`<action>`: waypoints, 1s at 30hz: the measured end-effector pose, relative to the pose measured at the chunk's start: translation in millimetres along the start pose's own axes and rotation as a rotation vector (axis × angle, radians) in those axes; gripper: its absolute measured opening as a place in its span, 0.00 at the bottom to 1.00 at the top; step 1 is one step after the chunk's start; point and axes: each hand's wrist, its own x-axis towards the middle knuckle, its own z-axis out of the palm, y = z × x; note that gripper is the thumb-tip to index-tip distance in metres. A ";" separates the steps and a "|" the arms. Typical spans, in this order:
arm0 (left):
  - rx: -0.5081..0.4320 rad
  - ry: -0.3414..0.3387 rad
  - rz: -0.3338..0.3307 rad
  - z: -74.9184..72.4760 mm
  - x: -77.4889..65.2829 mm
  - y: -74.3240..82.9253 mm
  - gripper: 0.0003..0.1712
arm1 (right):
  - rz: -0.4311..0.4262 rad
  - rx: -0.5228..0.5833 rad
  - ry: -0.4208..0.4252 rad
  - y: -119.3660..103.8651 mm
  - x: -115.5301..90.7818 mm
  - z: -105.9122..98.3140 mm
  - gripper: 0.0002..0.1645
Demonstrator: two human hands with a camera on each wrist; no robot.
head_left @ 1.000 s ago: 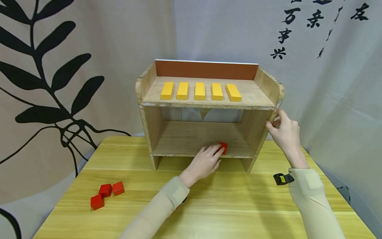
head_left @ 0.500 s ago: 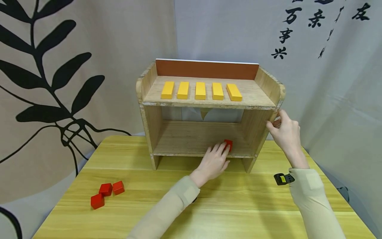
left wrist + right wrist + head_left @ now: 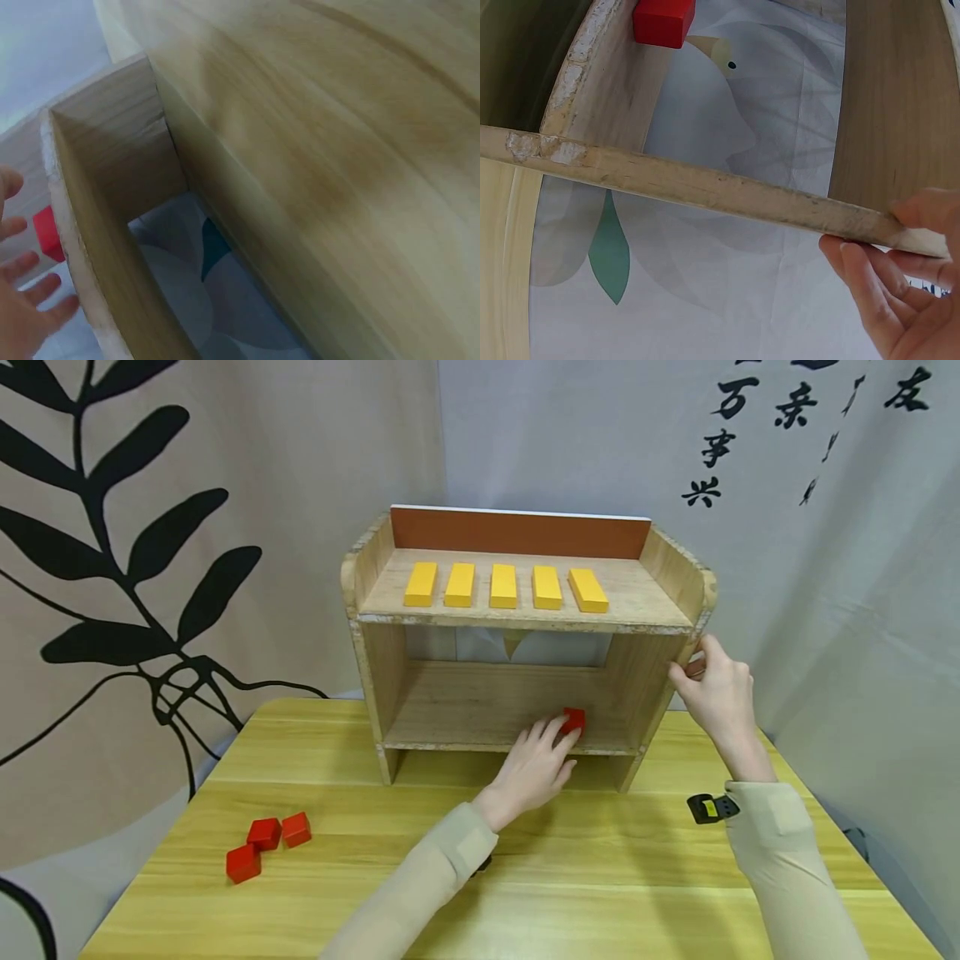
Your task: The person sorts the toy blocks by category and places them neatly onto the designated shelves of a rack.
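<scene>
A red cube [image 3: 574, 720] sits on the lower board of a small wooden shelf [image 3: 480, 625], towards its right side. My left hand [image 3: 528, 768] is at the front edge of that board, its fingertips right beside the cube and overlapping it in the head view. In the left wrist view the fingers [image 3: 19, 264] are spread, with a gap between them and the red cube [image 3: 49, 234]. My right hand [image 3: 716, 702] grips the edge of the shelf's right side panel [image 3: 727, 193], thumb on one face and fingers on the other.
Several yellow blocks [image 3: 503, 587] stand in a row on the upper board. Three more red cubes [image 3: 264, 834] lie on the wooden table [image 3: 600, 893] at the left. A printed curtain [image 3: 570, 443] hangs behind the shelf.
My left hand has moved right along the lower board together with the red cube, then stayed nearly still over the last half second. My right hand keeps its grip in place.
</scene>
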 end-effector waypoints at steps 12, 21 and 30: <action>-0.410 -0.067 -0.019 -22.6 -39.0 -26.8 0.21 | 0.002 0.003 0.005 -0.5 0.2 0.2 0.14; -0.704 -0.187 -0.128 -30.4 -82.1 -48.7 0.21 | 0.000 0.003 0.003 0.1 -0.5 0.2 0.14; -0.920 -0.433 -0.154 -30.3 -124.1 -80.3 0.22 | -0.013 0.007 0.007 0.0 -0.4 0.0 0.14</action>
